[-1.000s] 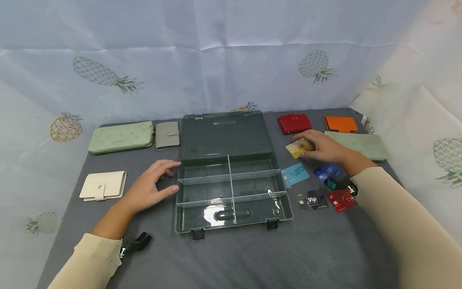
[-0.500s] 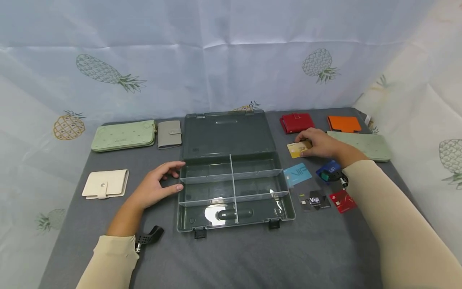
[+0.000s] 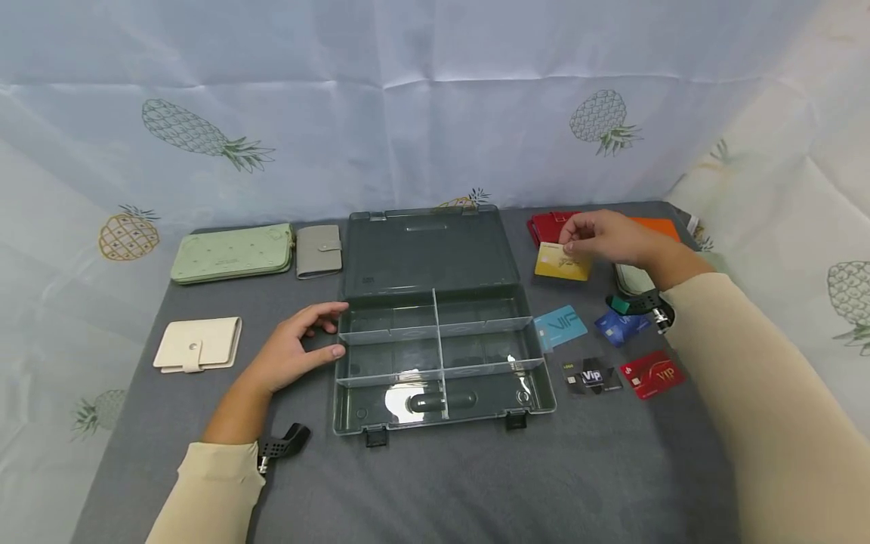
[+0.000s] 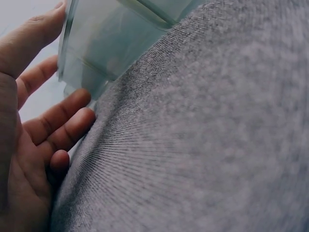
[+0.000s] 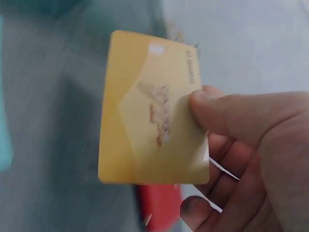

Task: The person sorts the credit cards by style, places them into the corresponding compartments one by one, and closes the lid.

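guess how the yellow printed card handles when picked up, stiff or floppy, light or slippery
Probably stiff: the yellow printed card shows no bend though the right hand pinches one edge. Likely light, as it looks thin. Its smooth face may be slippery.

Blurred lettering point(image 5: 160, 116) on gold card point(image 5: 150, 108)

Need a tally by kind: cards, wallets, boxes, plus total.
Cards: 5 (yellow card, light blue card, dark blue card, black card, red card)
Wallets: 6 (cream wallet, grey wallet, red wallet, orange wallet, left green wallet, right green wallet)
Box: 1
Total: 12
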`<state>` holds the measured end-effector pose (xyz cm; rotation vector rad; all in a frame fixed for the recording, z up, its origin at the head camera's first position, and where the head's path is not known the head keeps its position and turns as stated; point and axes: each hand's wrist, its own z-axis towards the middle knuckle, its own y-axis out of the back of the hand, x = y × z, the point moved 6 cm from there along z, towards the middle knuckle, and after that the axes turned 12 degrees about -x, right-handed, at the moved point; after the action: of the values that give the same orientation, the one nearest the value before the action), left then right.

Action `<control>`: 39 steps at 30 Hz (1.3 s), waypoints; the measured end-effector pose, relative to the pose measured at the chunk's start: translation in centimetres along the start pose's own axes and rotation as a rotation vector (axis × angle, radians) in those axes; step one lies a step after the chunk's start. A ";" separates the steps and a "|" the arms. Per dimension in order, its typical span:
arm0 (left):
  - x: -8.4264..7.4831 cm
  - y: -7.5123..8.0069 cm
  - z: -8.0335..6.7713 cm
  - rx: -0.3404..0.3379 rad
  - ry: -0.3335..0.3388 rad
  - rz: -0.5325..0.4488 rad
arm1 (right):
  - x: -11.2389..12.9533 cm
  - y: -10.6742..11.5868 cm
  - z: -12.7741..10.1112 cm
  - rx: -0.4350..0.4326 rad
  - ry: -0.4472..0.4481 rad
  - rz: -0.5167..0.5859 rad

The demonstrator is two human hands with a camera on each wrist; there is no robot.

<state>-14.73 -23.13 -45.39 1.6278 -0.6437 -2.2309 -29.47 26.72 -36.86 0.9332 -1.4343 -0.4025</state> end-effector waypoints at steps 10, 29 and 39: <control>-0.2 0.1 0.0 -0.014 -0.020 0.010 | 11.5 -7.3 2.2 0.133 0.127 0.203; -0.5 0.0 -0.1 -0.033 -0.037 0.025 | 19.5 -19.8 2.5 0.127 0.359 0.080; -0.2 0.0 -0.3 -0.043 -0.051 0.026 | 19.8 -21.2 1.1 0.041 0.552 -0.137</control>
<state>-14.36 -23.06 -45.33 1.5380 -0.6212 -2.2586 -21.43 -1.04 -39.74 1.0776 -0.8809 -0.1918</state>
